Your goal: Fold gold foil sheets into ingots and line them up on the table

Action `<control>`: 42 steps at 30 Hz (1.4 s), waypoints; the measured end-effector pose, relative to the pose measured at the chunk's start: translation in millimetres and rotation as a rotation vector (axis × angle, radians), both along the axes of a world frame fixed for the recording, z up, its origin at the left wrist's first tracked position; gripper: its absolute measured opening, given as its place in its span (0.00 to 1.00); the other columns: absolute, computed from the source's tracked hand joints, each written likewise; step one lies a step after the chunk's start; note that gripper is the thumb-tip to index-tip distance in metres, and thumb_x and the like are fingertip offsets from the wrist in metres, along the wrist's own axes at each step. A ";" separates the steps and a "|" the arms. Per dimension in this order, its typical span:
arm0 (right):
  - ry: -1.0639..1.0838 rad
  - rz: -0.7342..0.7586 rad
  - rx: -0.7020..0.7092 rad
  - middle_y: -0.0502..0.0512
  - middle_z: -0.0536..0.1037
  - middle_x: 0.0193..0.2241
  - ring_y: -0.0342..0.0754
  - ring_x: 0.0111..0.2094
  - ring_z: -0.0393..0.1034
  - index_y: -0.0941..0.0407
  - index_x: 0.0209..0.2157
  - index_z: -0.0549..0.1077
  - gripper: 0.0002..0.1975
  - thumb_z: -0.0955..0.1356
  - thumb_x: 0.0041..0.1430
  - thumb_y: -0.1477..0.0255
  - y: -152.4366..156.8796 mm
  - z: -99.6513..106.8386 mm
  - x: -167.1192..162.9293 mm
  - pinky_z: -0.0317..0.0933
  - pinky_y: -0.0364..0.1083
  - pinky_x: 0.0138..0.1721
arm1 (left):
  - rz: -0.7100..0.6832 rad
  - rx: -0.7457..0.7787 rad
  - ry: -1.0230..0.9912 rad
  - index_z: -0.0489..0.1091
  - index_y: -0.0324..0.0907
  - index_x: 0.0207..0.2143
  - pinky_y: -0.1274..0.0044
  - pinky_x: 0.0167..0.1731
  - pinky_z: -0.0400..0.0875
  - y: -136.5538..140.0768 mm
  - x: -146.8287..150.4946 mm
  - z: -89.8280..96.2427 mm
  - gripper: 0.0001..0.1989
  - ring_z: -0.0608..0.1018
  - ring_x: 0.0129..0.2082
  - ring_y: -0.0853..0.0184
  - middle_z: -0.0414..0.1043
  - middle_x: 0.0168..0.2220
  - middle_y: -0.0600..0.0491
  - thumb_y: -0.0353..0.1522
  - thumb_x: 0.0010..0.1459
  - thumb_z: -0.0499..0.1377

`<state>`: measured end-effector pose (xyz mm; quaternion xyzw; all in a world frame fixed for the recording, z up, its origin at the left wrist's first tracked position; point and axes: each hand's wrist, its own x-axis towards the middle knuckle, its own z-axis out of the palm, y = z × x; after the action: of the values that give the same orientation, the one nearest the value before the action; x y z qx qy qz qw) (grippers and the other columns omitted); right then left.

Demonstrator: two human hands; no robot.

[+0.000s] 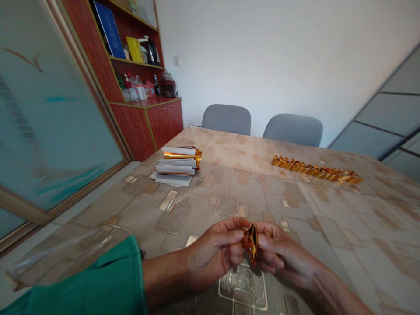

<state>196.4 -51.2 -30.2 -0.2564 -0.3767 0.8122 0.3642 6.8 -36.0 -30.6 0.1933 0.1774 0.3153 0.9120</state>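
Between my two hands, above the near part of the table, is a small folded piece of gold foil paper [251, 245], with a dark opening along its middle. My left hand [218, 247] pinches its left side between thumb and fingers. On the other side, my right hand [278, 247] grips it the same way, thumb towards me. A stack of folded paper sheets [177, 166], white-grey with some shiny gold, lies at the left of the table. Farther right stretches a long row of folded gold foil pieces [315, 169], set closely against one another.
A patterned cloth [226, 205] covers the table. Two grey chairs [226, 118] stand behind its far edge, by a white wall. At the back left is a red-brown cabinet [164, 122] with bottles and a kettle; a frosted glass door [52, 109] is at the left.
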 end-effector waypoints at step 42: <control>-0.084 -0.068 0.005 0.42 0.61 0.15 0.39 0.18 0.50 0.58 0.28 0.71 0.13 0.73 0.60 0.64 1.5 2.0 -4.9 0.53 0.40 0.23 | 0.047 0.035 0.099 0.69 0.40 0.36 0.85 0.22 0.57 0.8 -0.9 -1.2 0.17 0.70 0.22 0.77 0.71 0.28 0.56 0.31 0.48 0.72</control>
<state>191.5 -49.7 -28.2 -0.3021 -0.3847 0.7869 0.3762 5.9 -35.2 -31.8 0.2203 0.2213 0.3297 0.8910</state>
